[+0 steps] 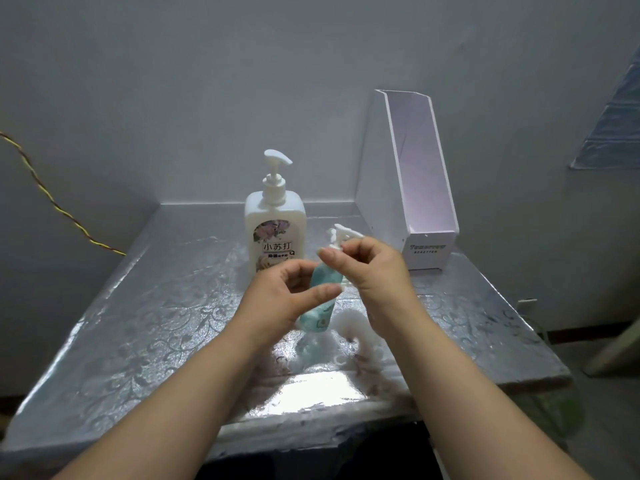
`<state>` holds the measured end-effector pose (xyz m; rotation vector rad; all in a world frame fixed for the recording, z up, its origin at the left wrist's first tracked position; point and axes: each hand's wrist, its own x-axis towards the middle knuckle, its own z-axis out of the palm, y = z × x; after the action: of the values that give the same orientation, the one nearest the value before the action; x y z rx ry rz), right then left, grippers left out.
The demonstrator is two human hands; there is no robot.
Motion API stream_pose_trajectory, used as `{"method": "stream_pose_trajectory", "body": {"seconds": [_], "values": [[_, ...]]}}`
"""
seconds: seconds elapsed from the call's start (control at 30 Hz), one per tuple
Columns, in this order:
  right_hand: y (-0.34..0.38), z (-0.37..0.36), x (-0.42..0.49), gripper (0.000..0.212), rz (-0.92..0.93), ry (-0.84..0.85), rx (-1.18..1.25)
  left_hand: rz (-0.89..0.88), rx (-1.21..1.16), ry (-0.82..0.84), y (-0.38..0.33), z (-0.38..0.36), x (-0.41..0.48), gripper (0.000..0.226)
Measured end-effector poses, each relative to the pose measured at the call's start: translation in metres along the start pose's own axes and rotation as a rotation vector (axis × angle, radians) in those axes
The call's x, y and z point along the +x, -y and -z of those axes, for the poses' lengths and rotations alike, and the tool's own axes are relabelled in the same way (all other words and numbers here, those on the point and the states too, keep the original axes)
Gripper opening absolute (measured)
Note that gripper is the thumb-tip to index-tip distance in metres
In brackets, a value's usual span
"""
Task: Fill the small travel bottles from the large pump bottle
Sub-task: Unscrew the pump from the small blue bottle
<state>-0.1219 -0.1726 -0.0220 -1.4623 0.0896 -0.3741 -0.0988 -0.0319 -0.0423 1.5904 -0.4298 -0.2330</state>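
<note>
We see the left hand (287,299) gripping a small teal bottle (320,306) just in front of the large pump bottle (275,230), right hand (374,268) pinching the small one's white pump top (341,235). A white file box (415,188) stands right of the large pump bottle.

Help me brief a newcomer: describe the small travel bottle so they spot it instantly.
On the silvery table, find the large white pump bottle at the back. Just before it, the left hand and right hand hold the small bottle: tilted, teal, unlike the upright white one.

Left of the pump bottle (275,220) you had open tabletop (138,306); file box (412,188) blocked its right.
</note>
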Motion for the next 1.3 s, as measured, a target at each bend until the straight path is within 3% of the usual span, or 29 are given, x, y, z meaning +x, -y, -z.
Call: {"method": "stream_pose_trajectory", "body": {"seconds": [0.1,0.17,0.23,0.3,0.4,0.6,0.73,0.87,0.97,1.03,1.1,1.3], "values": [[0.001,0.006,0.0,0.016,-0.034,0.115,0.041,0.021,-0.053,0.041,-0.002,0.0,-0.003,0.043],[0.0,0.007,0.0,0.029,-0.064,0.143,0.022,-0.001,0.005,-0.004,-0.002,-0.001,-0.003,0.051],[-0.001,0.005,-0.001,0.044,-0.088,0.065,-0.016,-0.011,0.048,-0.045,-0.001,-0.003,-0.002,0.053],[-0.002,0.006,-0.001,0.035,-0.09,0.012,0.001,-0.011,0.05,-0.073,-0.001,-0.004,-0.002,0.053],[0.0,0.008,-0.002,0.01,-0.103,0.065,0.092,-0.007,0.043,-0.127,0.0,-0.003,-0.002,0.052],[-0.005,-0.001,-0.003,0.013,-0.107,0.029,0.061,-0.03,0.213,-0.179,-0.002,-0.002,-0.004,0.049],[-0.001,0.0,-0.004,0.015,-0.119,0.105,0.12,-0.037,0.235,-0.202,-0.001,-0.001,-0.003,0.042],[-0.006,-0.006,-0.005,0.022,-0.115,0.022,0.026,-0.047,0.296,-0.222,-0.001,-0.002,-0.004,0.041],[-0.002,-0.004,-0.004,0.007,-0.127,0.061,0.065,-0.042,0.311,-0.236,0.0,-0.001,-0.005,0.041],[0.001,-0.003,-0.004,0.018,-0.126,0.093,0.087,-0.038,0.314,-0.239,0.0,-0.001,-0.004,0.04],[-0.001,-0.005,-0.005,0.01,-0.12,0.085,0.074,-0.037,0.33,-0.241,0.001,-0.001,-0.004,0.04],[-0.003,-0.005,-0.003,0.016,-0.154,0.071,0.13,-0.033,0.341,-0.244,-0.001,-0.002,-0.003,0.041]]}}
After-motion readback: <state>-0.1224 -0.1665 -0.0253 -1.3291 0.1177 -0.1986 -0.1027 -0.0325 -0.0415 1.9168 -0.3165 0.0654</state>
